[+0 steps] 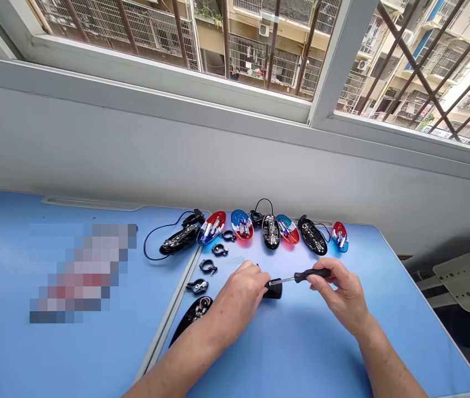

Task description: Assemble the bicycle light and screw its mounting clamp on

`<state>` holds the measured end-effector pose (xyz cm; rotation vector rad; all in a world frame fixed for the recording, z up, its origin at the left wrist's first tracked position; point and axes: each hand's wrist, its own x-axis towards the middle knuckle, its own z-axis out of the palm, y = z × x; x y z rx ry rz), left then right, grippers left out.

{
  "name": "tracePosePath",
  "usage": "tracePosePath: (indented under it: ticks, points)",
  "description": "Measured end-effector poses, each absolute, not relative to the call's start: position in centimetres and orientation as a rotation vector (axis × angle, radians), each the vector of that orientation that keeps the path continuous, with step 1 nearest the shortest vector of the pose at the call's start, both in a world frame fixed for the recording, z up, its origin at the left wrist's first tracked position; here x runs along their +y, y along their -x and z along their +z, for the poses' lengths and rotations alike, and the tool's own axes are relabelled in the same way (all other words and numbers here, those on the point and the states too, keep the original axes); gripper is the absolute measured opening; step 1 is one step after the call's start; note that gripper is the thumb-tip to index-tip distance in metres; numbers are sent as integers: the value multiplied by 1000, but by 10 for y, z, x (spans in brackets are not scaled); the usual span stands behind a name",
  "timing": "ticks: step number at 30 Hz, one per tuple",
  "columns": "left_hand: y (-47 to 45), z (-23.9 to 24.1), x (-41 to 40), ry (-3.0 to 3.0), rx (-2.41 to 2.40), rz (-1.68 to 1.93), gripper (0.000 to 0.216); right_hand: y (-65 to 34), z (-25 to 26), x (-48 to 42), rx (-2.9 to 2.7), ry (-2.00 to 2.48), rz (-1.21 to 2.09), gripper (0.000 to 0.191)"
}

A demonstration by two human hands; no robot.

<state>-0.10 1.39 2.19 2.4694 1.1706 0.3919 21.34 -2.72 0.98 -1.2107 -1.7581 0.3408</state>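
Observation:
My left hand (241, 296) is closed around a small black part (274, 289) on the blue table (321, 342). My right hand (338, 290) grips the black handle of a small screwdriver (301, 276), whose metal tip points left into that black part. Both hands meet at the middle of the table, just in front of a row of oval red-and-blue light covers (243, 224) and black light bases (271, 231).
Black clamp brackets (209, 267) lie in a line left of my left hand, with a black oval base (193, 315) under my forearm. Another black base with a wire (177, 239) sits further left. A grey wall and barred window rise behind; a chair part (466, 276) stands right.

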Motion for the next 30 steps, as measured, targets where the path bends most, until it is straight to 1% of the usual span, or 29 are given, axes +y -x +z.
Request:
tracePosePath:
  ticks: [2, 4, 7, 9, 10, 12, 14, 15, 19, 21, 23, 28, 30]
  points:
    - [1, 22, 15, -2479, 1193, 381, 20, -212, 7, -26, -1764, 1201, 276, 6]
    - [1, 22, 15, -2481, 1203, 373, 20, -214, 8, -27, -1815, 1216, 278, 8]
    - [1, 21, 16, -2480, 1202, 371, 20, -221, 16, -31, -1925, 1244, 499, 24]
    - [0, 21, 16, -2485, 1203, 363, 19, -227, 22, -35, -1962, 1248, 670, 31]
    - [0, 22, 16, -2488, 1201, 357, 19, -229, 25, -36, -1968, 1253, 722, 29]
    - [0, 23, 16, -2489, 1197, 345, 20, -230, 28, -37, -1976, 1286, 744, 21]
    - [0, 24, 15, -2490, 1193, 338, 21, -229, 29, -37, -1997, 1337, 668, 11]
    - [0, 24, 14, -2490, 1192, 337, 23, -228, 29, -36, -2013, 1358, 604, 10]
    - [0, 24, 12, -2484, 1186, 331, 25, -220, 21, -33, -2010, 1305, 322, 12]
    - [0, 23, 11, -2484, 1181, 332, 24, -216, 15, -32, -1974, 1216, 266, 23]
    - [-1, 22, 12, -2493, 1182, 335, 24, -214, 11, -32, -1951, 1139, 302, 31]
    - [-1, 21, 13, -2498, 1186, 355, 25, -211, 12, -36, -1934, 1102, 514, 15]
    - [-1, 21, 13, -2496, 1184, 372, 26, -211, 17, -39, -1948, 1093, 661, 18]
